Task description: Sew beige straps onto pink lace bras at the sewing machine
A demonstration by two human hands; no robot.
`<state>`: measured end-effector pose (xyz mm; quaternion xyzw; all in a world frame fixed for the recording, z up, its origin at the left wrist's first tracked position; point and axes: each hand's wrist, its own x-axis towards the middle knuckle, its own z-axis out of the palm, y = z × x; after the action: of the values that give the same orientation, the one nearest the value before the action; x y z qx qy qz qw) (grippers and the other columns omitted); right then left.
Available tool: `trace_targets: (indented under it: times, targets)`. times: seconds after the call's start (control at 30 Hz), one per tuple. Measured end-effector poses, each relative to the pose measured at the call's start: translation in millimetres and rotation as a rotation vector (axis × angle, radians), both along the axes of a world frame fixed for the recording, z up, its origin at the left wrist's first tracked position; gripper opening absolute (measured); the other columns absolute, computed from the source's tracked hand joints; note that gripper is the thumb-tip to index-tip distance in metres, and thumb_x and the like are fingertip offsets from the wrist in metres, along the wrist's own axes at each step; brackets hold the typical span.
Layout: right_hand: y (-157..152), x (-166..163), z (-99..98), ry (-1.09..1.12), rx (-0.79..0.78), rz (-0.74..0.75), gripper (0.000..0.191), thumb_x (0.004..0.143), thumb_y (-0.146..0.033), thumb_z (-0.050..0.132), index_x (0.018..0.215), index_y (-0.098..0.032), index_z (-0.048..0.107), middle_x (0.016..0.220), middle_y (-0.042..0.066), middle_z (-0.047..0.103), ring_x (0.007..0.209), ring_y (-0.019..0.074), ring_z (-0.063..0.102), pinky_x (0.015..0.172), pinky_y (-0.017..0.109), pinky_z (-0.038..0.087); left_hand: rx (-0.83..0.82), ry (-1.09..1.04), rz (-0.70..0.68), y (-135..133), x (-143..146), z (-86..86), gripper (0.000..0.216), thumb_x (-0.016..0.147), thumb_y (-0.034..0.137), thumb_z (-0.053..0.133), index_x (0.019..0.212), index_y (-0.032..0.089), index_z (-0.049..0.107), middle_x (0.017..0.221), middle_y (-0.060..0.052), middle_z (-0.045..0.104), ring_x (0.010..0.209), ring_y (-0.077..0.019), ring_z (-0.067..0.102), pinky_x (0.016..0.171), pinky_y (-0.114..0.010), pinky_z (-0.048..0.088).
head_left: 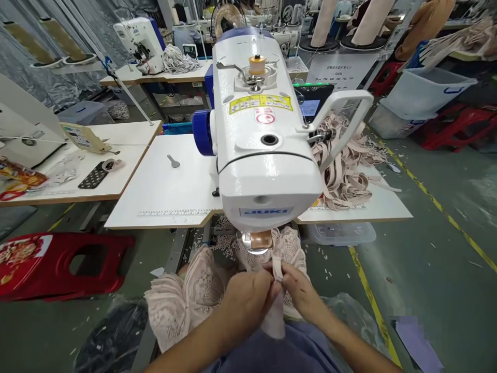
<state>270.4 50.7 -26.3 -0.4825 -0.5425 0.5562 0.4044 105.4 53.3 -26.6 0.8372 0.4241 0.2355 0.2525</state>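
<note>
Below the head of a white JUKI sewing machine point(267, 191), both hands meet over my lap. My left hand point(250, 290) is closed, its fingers pinching pale pink fabric. Opposite it, my right hand point(301, 290) grips a narrow pink strap point(277, 269) that stands up between the fingers. A light pink strip of cloth point(274, 316) hangs down beneath them. Pink lace bras point(204, 280) lie stacked at the left of my hands, and more lace cups point(289, 243) show behind them. The fingertips partly hide where strap and fabric meet.
A heap of pink straps point(345, 166) covers the table's right side. The white tabletop point(166, 191) ends just ahead of my hands. A red stool point(66, 264) stands at left, a clear plastic box point(341, 233) under the table, and lidded bins point(423, 93) at back right.
</note>
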Motion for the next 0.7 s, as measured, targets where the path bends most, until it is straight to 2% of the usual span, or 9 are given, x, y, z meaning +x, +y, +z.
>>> trace_targets:
  times: [0.1, 0.17, 0.23, 0.3, 0.37, 0.47, 0.57, 0.7]
  targets:
    - [11, -2, 12.4, 0.018, -0.02, -0.174, 0.036, 0.089, -0.057, 0.049, 0.089, -0.024, 0.064, 0.082, 0.005, 0.069, 0.077, 0.0229, 0.067, 0.07, 0.033, 0.056, -0.248, -0.248, 0.152, 9, 14, 22.5, 0.04, 0.102, 0.039, 0.03, 0.068, 0.023, 0.043, 0.057, 0.002, 0.053, 0.049, -0.0123, 0.049, 0.047, -0.023, 0.033]
    - [24, -1, 21.9, -0.035, 0.015, -0.209, 0.03, 0.087, -0.052, 0.056, 0.085, -0.022, 0.061, 0.073, 0.003, 0.064, 0.065, 0.0173, 0.061, 0.06, 0.027, 0.051, -0.29, -0.318, 0.252, 16, 16, 32.5, 0.045, 0.101, 0.041, 0.029, 0.062, 0.023, 0.041, 0.053, 0.002, 0.052, 0.047, -0.0119, 0.048, 0.044, -0.023, 0.032]
    - [40, 1, 30.3, -0.115, 0.077, -0.241, 0.025, 0.085, -0.046, 0.059, 0.08, -0.022, 0.057, 0.065, -0.001, 0.058, 0.056, 0.0133, 0.052, 0.053, 0.024, 0.044, -0.213, -0.272, 0.331, 21, 12, 36.3, 0.042, 0.1, 0.04, 0.035, 0.065, 0.021, 0.05, 0.051, 0.003, 0.054, 0.045, -0.012, 0.05, 0.044, -0.023, 0.032]
    - [58, 4, 36.0, -0.197, 0.12, -0.245, 0.02, 0.084, -0.041, 0.059, 0.078, -0.022, 0.053, 0.059, -0.004, 0.053, 0.052, 0.0119, 0.047, 0.052, 0.023, 0.041, -0.066, -0.166, 0.346, 24, 4, 34.6, 0.031, 0.098, 0.037, 0.043, 0.085, 0.019, 0.064, 0.056, 0.002, 0.062, 0.048, -0.013, 0.056, 0.047, -0.024, 0.034]
    - [75, 7, 38.2, -0.251, 0.133, -0.193, 0.016, 0.083, -0.037, 0.057, 0.079, -0.023, 0.052, 0.058, -0.005, 0.053, 0.053, 0.0126, 0.048, 0.054, 0.024, 0.042, 0.133, -0.051, 0.306, 27, -2, 30.2, 0.028, 0.099, 0.031, 0.044, 0.104, 0.018, 0.068, 0.063, 0.0, 0.07, 0.053, -0.015, 0.062, 0.05, -0.025, 0.036]
    - [97, 9, 36.2, -0.298, 0.164, -0.087, 0.009, 0.081, -0.032, 0.054, 0.081, -0.023, 0.052, 0.063, -0.003, 0.06, 0.06, 0.016, 0.057, 0.059, 0.027, 0.045, 0.374, 0.087, 0.249, 32, -7, 25.3, 0.033, 0.101, 0.026, 0.04, 0.105, 0.017, 0.071, 0.063, -0.002, 0.073, 0.051, -0.0157, 0.063, 0.051, -0.028, 0.034]
    - [110, 10, 33.9, -0.407, 0.235, -0.052, 0.002, 0.079, -0.025, 0.053, 0.078, -0.024, 0.051, 0.06, -0.003, 0.06, 0.058, 0.0168, 0.056, 0.059, 0.028, 0.044, 0.418, 0.172, 0.273, 36, -7, 25.9, 0.034, 0.102, 0.026, 0.04, 0.104, 0.018, 0.073, 0.061, -0.002, 0.073, 0.047, -0.0153, 0.061, 0.049, -0.029, 0.032]
    - [116, 9, 37.5, -0.55, 0.308, -0.022, 0.01, 0.081, -0.02, 0.053, 0.072, -0.025, 0.05, 0.059, -0.002, 0.057, 0.056, 0.0164, 0.052, 0.057, 0.028, 0.042, 0.382, 0.247, 0.293, 39, -8, 29.9, 0.035, 0.101, 0.028, 0.04, 0.099, 0.021, 0.075, 0.064, -0.002, 0.075, 0.049, -0.0147, 0.062, 0.049, -0.028, 0.032]
